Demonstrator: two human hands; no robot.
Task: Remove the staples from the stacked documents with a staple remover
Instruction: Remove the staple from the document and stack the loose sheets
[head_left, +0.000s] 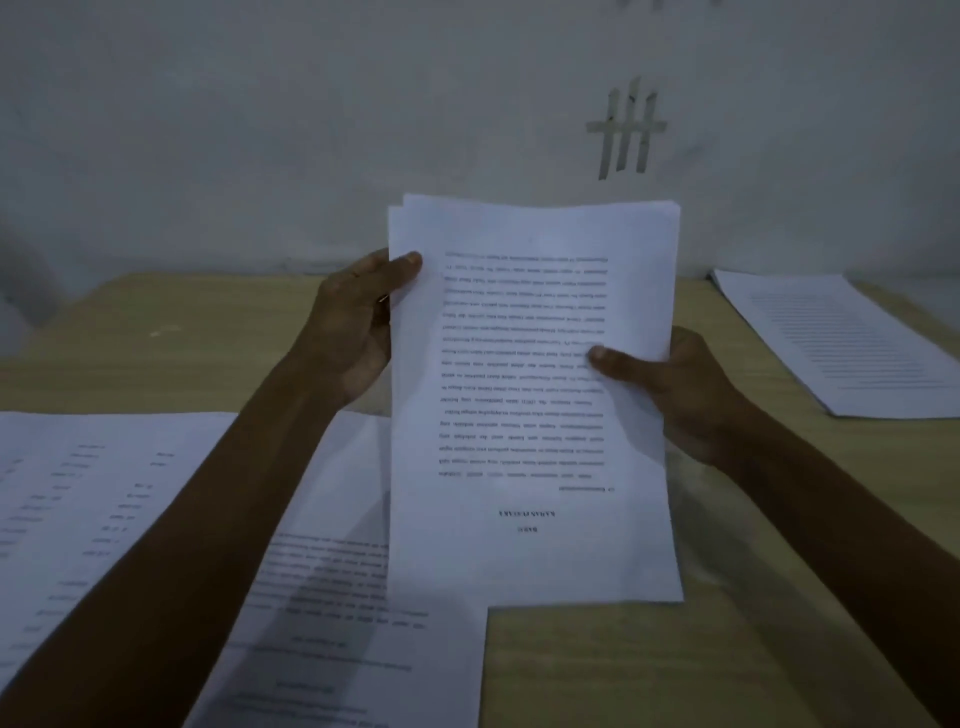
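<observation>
Head view: left hand (358, 322) and right hand (670, 384) grip document (530, 415).

Wooden table (208, 338) bears printed sheets (104, 493) left, a paper stack (841, 343) right.

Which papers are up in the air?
The middle stack, gripped by the left hand and right hand. The left papers and right papers lie flat on the table.

Blurred, illegible print on document (530, 441)
</observation>
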